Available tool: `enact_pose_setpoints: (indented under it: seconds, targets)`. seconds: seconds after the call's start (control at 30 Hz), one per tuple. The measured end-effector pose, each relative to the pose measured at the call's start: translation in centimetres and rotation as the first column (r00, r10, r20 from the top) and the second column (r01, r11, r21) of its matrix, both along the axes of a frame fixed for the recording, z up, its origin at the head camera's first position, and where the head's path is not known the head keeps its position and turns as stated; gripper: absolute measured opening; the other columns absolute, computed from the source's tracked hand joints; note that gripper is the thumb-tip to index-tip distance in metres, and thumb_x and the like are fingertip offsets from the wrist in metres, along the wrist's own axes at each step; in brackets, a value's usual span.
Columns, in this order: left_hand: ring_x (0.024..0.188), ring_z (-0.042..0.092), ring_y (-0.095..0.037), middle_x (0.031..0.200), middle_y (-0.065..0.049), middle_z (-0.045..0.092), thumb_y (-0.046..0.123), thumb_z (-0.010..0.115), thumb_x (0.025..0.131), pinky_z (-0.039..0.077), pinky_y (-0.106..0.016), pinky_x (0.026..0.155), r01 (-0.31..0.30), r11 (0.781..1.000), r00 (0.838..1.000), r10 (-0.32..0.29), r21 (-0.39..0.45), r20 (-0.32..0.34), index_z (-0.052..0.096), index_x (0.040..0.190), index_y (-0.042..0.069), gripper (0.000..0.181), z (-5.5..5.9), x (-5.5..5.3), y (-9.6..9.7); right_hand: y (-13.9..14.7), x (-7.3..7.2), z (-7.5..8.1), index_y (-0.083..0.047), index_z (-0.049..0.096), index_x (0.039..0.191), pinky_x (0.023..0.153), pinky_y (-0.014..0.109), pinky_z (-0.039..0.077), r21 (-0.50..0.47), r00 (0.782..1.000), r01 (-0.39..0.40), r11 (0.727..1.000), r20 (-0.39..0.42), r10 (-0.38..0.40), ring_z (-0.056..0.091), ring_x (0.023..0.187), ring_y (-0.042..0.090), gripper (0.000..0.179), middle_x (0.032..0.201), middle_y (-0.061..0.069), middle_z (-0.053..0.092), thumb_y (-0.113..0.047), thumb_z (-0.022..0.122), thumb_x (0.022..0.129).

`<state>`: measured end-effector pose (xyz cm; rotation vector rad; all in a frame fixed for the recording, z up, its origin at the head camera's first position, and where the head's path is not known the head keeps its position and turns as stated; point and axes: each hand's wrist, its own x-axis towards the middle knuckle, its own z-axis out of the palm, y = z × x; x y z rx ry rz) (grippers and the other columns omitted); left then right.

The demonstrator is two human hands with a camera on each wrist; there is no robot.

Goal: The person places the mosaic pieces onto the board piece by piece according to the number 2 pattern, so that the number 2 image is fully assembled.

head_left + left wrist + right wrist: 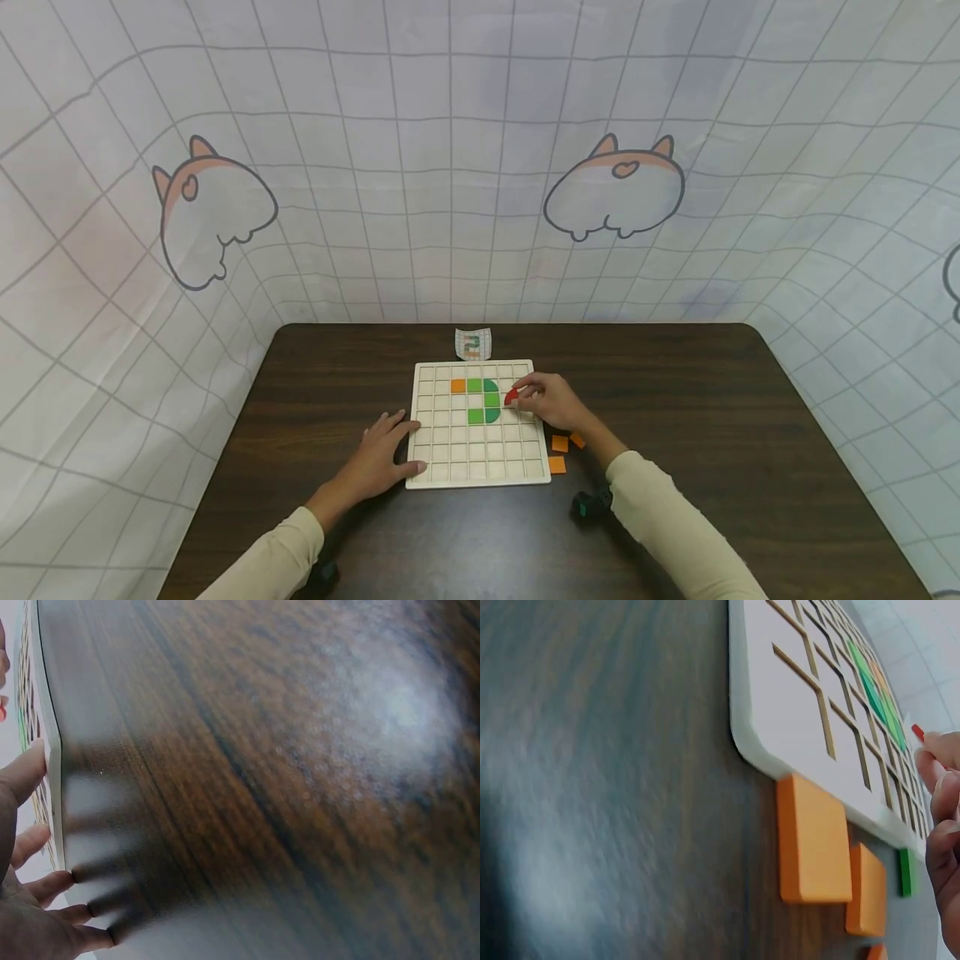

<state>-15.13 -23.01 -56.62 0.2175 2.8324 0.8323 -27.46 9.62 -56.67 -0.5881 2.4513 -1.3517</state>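
Observation:
A cream board (442,471) divided into square cells lies flat on the table. On it sit an orange tile (457,386), several light green tiles (492,400) and two dark green round-edged tiles (492,414). My right hand (551,402) pinches a red round-edged tile (511,397) between thumb and fingertips, over the cells just right of the green ones. The same red tile (918,733) shows edge-on in the right wrist view. With fingers spread, my left hand (382,457) rests at the board's left edge, thumb on its lower corner.
Loose orange tiles (559,443) lie by the board's right edge, with a green tile (907,871) near them in the right wrist view. Behind the board is a small printed card (472,344). A dark object (588,507) sits beside the right sleeve.

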Motion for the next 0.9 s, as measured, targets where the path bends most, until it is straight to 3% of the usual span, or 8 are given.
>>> enact_pose_setpoints:
  seconds: [0.17,0.27,0.5,0.9]
  targets:
    - [0.15,0.022,-0.048,0.159,-0.021,0.036,0.037,0.079,0.087,0.02,-0.074,0.112,0.006,1.0,1.0,-0.006,0.004,-0.004,0.053,0.143,0.012,0.067,-0.1,0.0,-0.1,-1.3,0.5,0.0,-0.006,0.07,0.116,0.059,0.026,0.049,-0.021,0.999,-0.022,1.0,0.025,0.023,0.063,0.075,0.013,0.028,0.097,0.007,0.073,-0.019,0.073,0.092]
    - [0.15,0.022,-0.048,0.159,-0.021,0.036,0.037,0.079,0.087,0.02,-0.074,0.113,0.009,1.0,1.0,-0.009,0.008,-0.007,0.053,0.144,0.012,0.067,-0.2,0.0,-0.2,-2.0,0.7,-0.1,-0.005,0.071,0.116,0.057,0.026,0.049,-0.041,0.999,-0.04,0.998,0.019,0.04,0.062,0.071,0.015,0.028,0.096,0.008,0.073,-0.019,0.074,0.092]
    - [0.15,0.022,-0.048,0.159,-0.021,0.036,0.037,0.078,0.087,0.019,-0.074,0.113,0.009,1.0,1.0,-0.009,0.013,-0.011,0.053,0.144,0.012,0.067,-0.3,0.0,-0.3,-3.6,1.0,-0.2,-0.003,0.071,0.112,0.061,0.024,0.047,-0.069,0.998,-0.068,0.995,-0.008,0.068,0.061,0.082,0.011,0.025,0.096,0.008,0.071,-0.018,0.074,0.092]
    - [0.151,0.021,-0.047,0.159,-0.02,0.036,0.038,0.078,0.087,0.019,-0.073,0.114,0.005,1.0,1.0,-0.005,0.006,-0.004,0.053,0.144,0.013,0.068,-0.3,-0.1,-0.2,-5.9,1.9,-0.1,-0.005,0.071,0.116,0.059,0.023,0.046,0.01,0.998,-0.056,0.998,0.008,0.056,0.058,0.07,0.009,0.026,0.094,0.002,0.073,-0.018,0.073,0.093]
